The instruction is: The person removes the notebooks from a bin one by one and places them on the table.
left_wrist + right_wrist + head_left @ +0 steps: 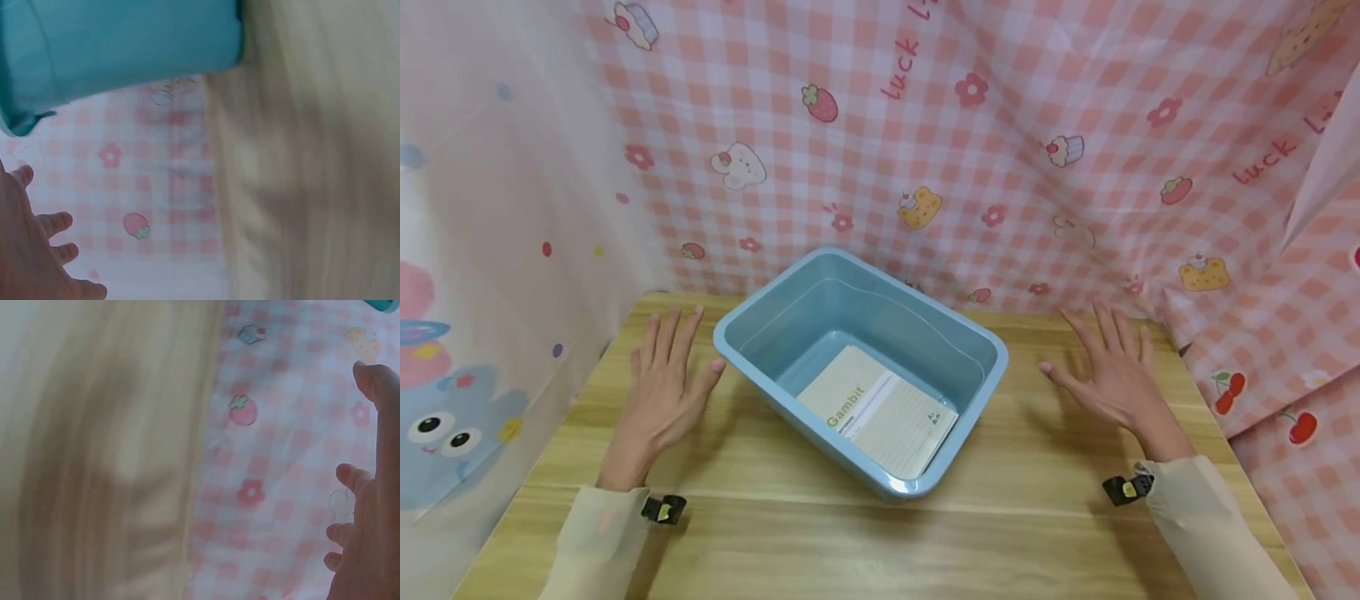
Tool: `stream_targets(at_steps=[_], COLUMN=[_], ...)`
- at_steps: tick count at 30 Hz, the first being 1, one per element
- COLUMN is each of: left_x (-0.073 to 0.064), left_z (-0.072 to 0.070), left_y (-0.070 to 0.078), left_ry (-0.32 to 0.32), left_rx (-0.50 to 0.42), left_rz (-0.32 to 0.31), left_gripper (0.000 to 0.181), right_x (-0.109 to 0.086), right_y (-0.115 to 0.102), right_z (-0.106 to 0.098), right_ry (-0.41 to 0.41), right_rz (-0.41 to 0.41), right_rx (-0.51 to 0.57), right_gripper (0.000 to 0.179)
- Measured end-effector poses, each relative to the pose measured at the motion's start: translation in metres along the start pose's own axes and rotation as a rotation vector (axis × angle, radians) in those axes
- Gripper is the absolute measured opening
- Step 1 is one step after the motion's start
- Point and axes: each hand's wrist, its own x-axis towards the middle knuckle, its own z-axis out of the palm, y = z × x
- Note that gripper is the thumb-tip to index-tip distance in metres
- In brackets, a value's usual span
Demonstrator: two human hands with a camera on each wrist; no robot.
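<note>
A blue plastic basin [850,283] stands at an angle on the wooden table, its rim facing up. Flat on its floor lies a notebook [880,408] with "Gambit" printed on the cover. My left hand [662,392] is spread just left of the basin, thumb tip close to the rim, holding nothing. Farther off on the other side, my right hand [1112,375] also has its fingers spread and holds nothing. In the left wrist view the basin's side [125,44] shows above the fingers [56,223]. The right wrist view has only a corner of the basin [384,304].
The wooden table [1000,542] reaches back to a pink checked curtain [850,167] with printed fruit and cakes. At the left hangs a white printed curtain [497,250]. A black wrist strap [664,509] sits on the left cuff, another strap [1127,490] on the right.
</note>
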Motion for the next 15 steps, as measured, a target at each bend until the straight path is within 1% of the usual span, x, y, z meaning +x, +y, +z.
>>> stream_targets(at_steps=[9,11,15], left_x=[-0.003,-0.003,-0.003], left_z=[-0.007,-0.008,-0.007], left_y=[0.024,0.029,0.042], left_ry=[0.132,0.153,0.173], left_rx=[-0.086,-0.096,-0.078], left_rz=[0.125,0.163,0.246], left_gripper=[0.073,0.071,0.069], right_x=[0.014,0.018,0.026], right_y=[-0.024,-0.029,-0.042], right_z=[-0.017,-0.021,-0.031], right_ry=[-0.034,-0.035,-0.012], right_rz=[-0.050,-0.054,-0.089], right_rx=[0.049,0.051,0.052], right_gripper=[0.086,0.086,0.083])
